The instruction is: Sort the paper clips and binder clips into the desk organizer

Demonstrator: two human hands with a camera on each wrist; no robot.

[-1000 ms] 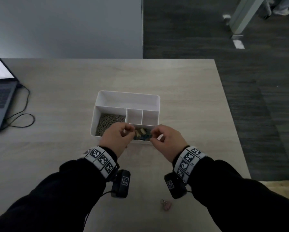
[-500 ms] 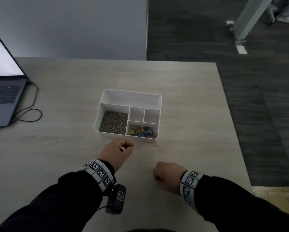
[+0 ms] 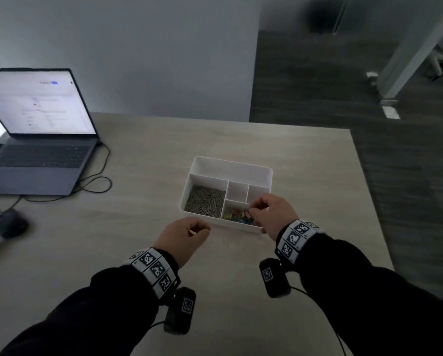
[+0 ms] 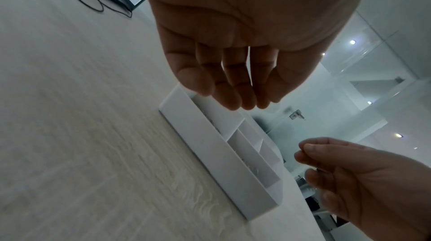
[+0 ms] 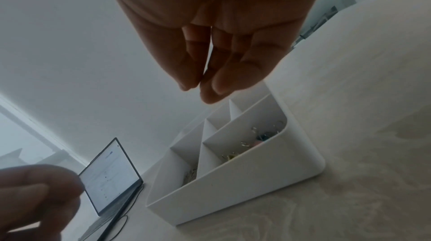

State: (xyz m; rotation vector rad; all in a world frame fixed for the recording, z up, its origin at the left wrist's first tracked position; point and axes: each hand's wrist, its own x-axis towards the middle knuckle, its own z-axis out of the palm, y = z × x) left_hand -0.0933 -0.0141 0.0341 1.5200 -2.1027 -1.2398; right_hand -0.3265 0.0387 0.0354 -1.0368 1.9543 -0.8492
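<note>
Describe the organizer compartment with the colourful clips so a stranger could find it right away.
Find the white desk organizer on the table, right of the laptop. The compartment with colourful clips is its near-right section, under the right hand. The section left of it holds plain silver paper clips.

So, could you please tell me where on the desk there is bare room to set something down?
The desk is bare behind the organizer up to the far edge, and to its right. The left side is crowded with the laptop, cable and mouse; both hands fill the near edge.
</note>
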